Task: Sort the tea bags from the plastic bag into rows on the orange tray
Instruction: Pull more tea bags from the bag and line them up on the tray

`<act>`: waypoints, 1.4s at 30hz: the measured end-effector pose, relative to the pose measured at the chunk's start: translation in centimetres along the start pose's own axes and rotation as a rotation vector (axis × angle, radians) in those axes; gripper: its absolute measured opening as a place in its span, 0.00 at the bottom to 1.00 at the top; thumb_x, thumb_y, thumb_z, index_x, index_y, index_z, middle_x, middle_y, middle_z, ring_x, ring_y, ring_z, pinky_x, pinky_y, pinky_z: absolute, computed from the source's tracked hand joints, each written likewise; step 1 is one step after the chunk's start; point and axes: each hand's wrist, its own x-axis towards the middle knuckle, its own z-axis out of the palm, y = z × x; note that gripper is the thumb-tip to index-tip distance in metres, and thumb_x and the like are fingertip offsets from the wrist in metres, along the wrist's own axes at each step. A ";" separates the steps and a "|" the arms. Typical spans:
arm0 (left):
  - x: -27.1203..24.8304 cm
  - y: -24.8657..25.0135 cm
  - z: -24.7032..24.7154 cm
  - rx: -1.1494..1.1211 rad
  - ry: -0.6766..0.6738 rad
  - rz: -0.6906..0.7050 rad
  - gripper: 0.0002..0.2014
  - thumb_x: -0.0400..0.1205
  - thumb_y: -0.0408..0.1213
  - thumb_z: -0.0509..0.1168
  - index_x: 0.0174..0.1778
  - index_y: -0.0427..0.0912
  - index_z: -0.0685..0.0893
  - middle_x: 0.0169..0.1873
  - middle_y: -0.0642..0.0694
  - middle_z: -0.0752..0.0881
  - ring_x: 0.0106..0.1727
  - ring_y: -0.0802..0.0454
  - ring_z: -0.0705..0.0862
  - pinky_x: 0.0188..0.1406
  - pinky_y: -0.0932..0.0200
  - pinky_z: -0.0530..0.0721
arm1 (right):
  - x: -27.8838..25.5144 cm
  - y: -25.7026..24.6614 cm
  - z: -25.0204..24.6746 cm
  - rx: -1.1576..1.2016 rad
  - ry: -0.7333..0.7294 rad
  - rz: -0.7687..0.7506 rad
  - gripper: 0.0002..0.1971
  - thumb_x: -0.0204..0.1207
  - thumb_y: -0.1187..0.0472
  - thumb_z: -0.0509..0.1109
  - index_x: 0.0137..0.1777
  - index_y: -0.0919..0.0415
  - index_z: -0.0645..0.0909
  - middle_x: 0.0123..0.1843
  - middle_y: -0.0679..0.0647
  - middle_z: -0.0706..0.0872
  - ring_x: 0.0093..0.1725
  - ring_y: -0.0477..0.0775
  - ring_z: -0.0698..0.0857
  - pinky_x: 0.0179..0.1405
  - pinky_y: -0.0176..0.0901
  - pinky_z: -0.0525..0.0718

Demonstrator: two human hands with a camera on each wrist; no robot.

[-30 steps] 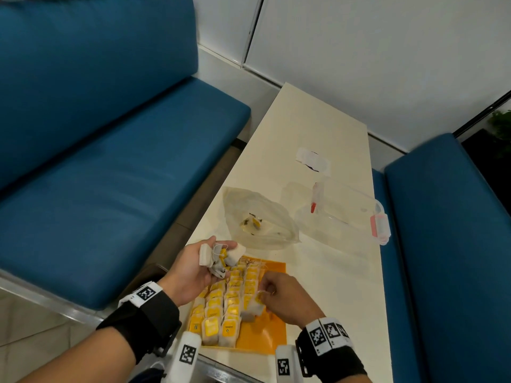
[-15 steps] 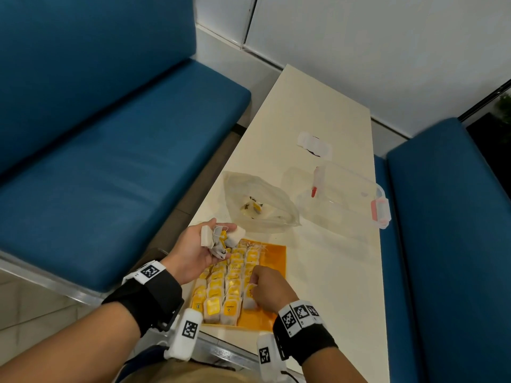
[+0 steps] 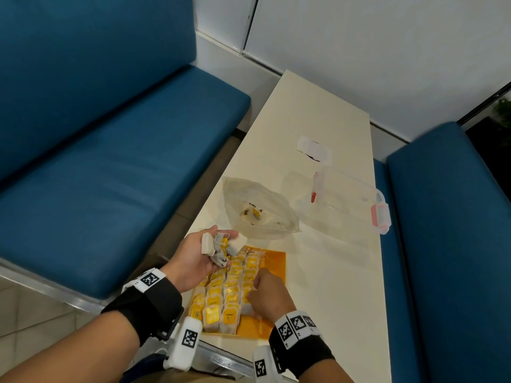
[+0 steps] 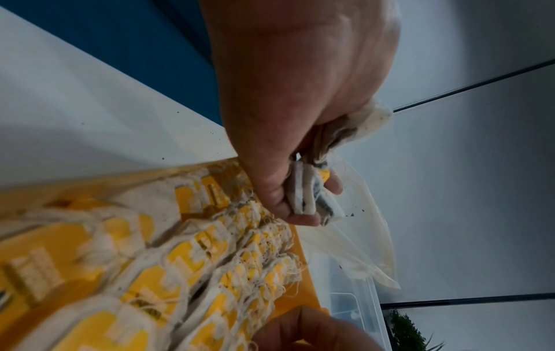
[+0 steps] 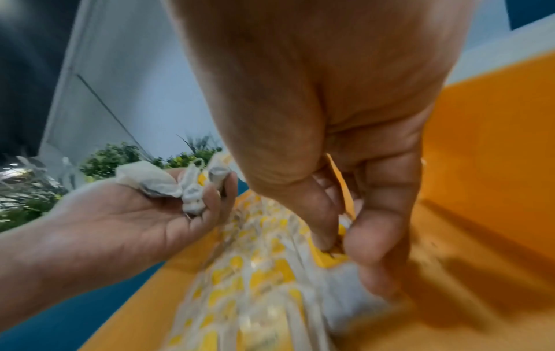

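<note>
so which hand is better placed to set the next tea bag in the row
Right hand: it's already down at the rows on the orange tray. The left hand holds the loose tea bags above it.

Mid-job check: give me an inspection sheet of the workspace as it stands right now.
Surface: cream table, dark specks near the tray.
Job's things: orange tray with tea bags in rows; plastic bag beyond it, a few bags left inside.
Clutter: clear lidded box; white paper scrap.
Grippers: left hand holds a bunch of tea bags; right hand pinches a tea bag at the rows.
Cables: nothing seen.
Surroundings: blue benches on both sides, white wall.
</note>
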 end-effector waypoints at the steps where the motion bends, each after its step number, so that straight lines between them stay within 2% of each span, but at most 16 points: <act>1: 0.0 0.0 0.0 0.005 -0.005 -0.004 0.27 0.94 0.46 0.50 0.60 0.33 0.91 0.60 0.36 0.89 0.45 0.43 0.86 0.43 0.49 0.87 | 0.0 -0.2 -0.5 0.006 0.045 -0.023 0.08 0.79 0.64 0.67 0.46 0.50 0.73 0.48 0.50 0.82 0.48 0.56 0.86 0.40 0.43 0.81; 4: 0.0 0.1 0.2 -0.025 -0.045 -0.055 0.27 0.93 0.46 0.51 0.53 0.34 0.93 0.54 0.37 0.90 0.43 0.43 0.87 0.42 0.49 0.85 | -0.1 -1.2 -3.0 0.204 0.230 -0.161 0.08 0.79 0.64 0.68 0.50 0.48 0.80 0.42 0.47 0.85 0.39 0.49 0.86 0.35 0.43 0.85; 5: -0.1 0.1 0.5 -0.043 -0.070 -0.084 0.27 0.92 0.46 0.52 0.50 0.35 0.93 0.50 0.37 0.90 0.43 0.42 0.87 0.43 0.49 0.84 | -0.1 -1.6 -3.7 0.347 0.239 -0.220 0.11 0.78 0.66 0.69 0.51 0.47 0.81 0.42 0.49 0.86 0.37 0.49 0.86 0.32 0.42 0.85; 7: -0.2 0.1 1.0 -0.075 -0.128 -0.138 0.26 0.91 0.47 0.53 0.47 0.35 0.92 0.45 0.36 0.88 0.42 0.41 0.86 0.40 0.49 0.81 | -0.2 -2.1 -4.9 0.570 0.169 -0.300 0.16 0.76 0.70 0.72 0.56 0.48 0.84 0.46 0.53 0.86 0.34 0.51 0.86 0.26 0.33 0.80; 10: -0.3 0.0 1.8 -0.093 -0.195 -0.180 0.25 0.91 0.47 0.52 0.50 0.33 0.89 0.46 0.33 0.86 0.42 0.39 0.86 0.35 0.51 0.80 | -0.5 -2.5 -5.5 0.624 0.129 -0.378 0.12 0.74 0.68 0.77 0.55 0.54 0.87 0.44 0.47 0.89 0.33 0.48 0.84 0.28 0.29 0.77; 13: -0.4 0.0 2.3 -0.089 -0.224 -0.210 0.24 0.91 0.48 0.52 0.53 0.33 0.87 0.47 0.31 0.86 0.43 0.38 0.86 0.35 0.51 0.81 | -0.2 -2.1 -5.2 0.676 0.158 -0.351 0.07 0.73 0.70 0.78 0.48 0.61 0.88 0.33 0.44 0.88 0.28 0.44 0.80 0.27 0.32 0.76; 16: -0.2 -0.2 2.1 -0.085 -0.184 -0.222 0.23 0.92 0.48 0.52 0.63 0.33 0.84 0.51 0.31 0.87 0.45 0.36 0.88 0.36 0.52 0.84 | 0.0 -1.8 -5.3 0.725 0.177 -0.335 0.05 0.73 0.69 0.79 0.46 0.64 0.86 0.32 0.55 0.88 0.29 0.47 0.81 0.29 0.36 0.77; 20: 0.5 -0.5 1.3 -0.099 -0.165 -0.216 0.24 0.91 0.48 0.53 0.70 0.33 0.82 0.57 0.29 0.86 0.47 0.36 0.88 0.39 0.50 0.85 | -0.2 -1.9 -5.9 0.769 0.177 -0.368 0.05 0.73 0.72 0.78 0.45 0.70 0.84 0.31 0.54 0.86 0.29 0.47 0.83 0.28 0.33 0.78; 22: 0.7 -0.5 0.9 -0.098 -0.153 -0.206 0.24 0.91 0.48 0.53 0.67 0.33 0.85 0.58 0.29 0.86 0.47 0.36 0.88 0.40 0.49 0.85 | -0.3 -2.0 -6.3 0.781 0.175 -0.386 0.04 0.73 0.74 0.77 0.44 0.70 0.85 0.30 0.50 0.85 0.29 0.46 0.83 0.27 0.32 0.78; 24: 0.7 -0.4 0.7 -0.079 -0.137 -0.189 0.24 0.91 0.48 0.52 0.59 0.34 0.88 0.54 0.32 0.87 0.46 0.38 0.88 0.39 0.50 0.85 | -0.4 -2.0 -6.7 0.786 0.161 -0.372 0.04 0.73 0.74 0.76 0.43 0.67 0.86 0.29 0.47 0.86 0.29 0.44 0.82 0.28 0.32 0.78; 26: 0.6 -0.3 0.4 -0.063 -0.126 -0.174 0.25 0.91 0.48 0.51 0.56 0.34 0.89 0.51 0.34 0.87 0.45 0.39 0.88 0.38 0.51 0.85 | -0.5 -1.9 -7.0 0.791 0.142 -0.319 0.04 0.73 0.72 0.77 0.41 0.63 0.88 0.30 0.48 0.87 0.29 0.44 0.82 0.28 0.33 0.77; 31: 0.7 -0.3 -0.1 -0.046 -0.106 -0.147 0.26 0.92 0.48 0.51 0.53 0.34 0.91 0.50 0.35 0.87 0.44 0.40 0.88 0.42 0.48 0.83 | -0.4 -1.0 -7.0 0.660 0.089 -0.180 0.06 0.73 0.72 0.77 0.38 0.64 0.85 0.29 0.54 0.84 0.26 0.49 0.79 0.22 0.35 0.73; 33: 0.7 -0.4 -0.2 -0.037 -0.090 -0.133 0.26 0.92 0.48 0.51 0.53 0.34 0.91 0.50 0.35 0.87 0.44 0.41 0.88 0.42 0.48 0.83 | -0.6 -0.4 -6.4 0.559 0.017 -0.154 0.07 0.76 0.73 0.74 0.40 0.63 0.83 0.29 0.56 0.83 0.25 0.51 0.81 0.20 0.35 0.73; 36: 0.7 -0.5 -0.2 -0.021 -0.083 -0.118 0.26 0.92 0.47 0.52 0.53 0.34 0.91 0.50 0.35 0.87 0.43 0.41 0.88 0.41 0.49 0.82 | -0.6 0.7 -4.8 0.318 -0.122 -0.103 0.05 0.77 0.70 0.73 0.43 0.61 0.81 0.28 0.54 0.85 0.24 0.48 0.84 0.23 0.38 0.79; 39: 0.8 -0.6 -0.1 0.008 -0.073 -0.109 0.25 0.93 0.47 0.51 0.55 0.33 0.90 0.50 0.36 0.88 0.43 0.42 0.88 0.41 0.49 0.82 | -0.1 1.6 -3.1 0.118 -0.187 -0.042 0.08 0.75 0.68 0.74 0.41 0.54 0.81 0.35 0.53 0.86 0.32 0.51 0.87 0.34 0.46 0.85; 42: 0.7 -0.6 -0.1 0.015 -0.077 -0.106 0.25 0.93 0.47 0.51 0.56 0.33 0.90 0.50 0.36 0.88 0.44 0.41 0.89 0.41 0.49 0.82 | 0.0 1.8 -2.0 -0.013 -0.191 -0.030 0.10 0.74 0.66 0.74 0.38 0.50 0.80 0.42 0.51 0.85 0.38 0.49 0.87 0.33 0.38 0.82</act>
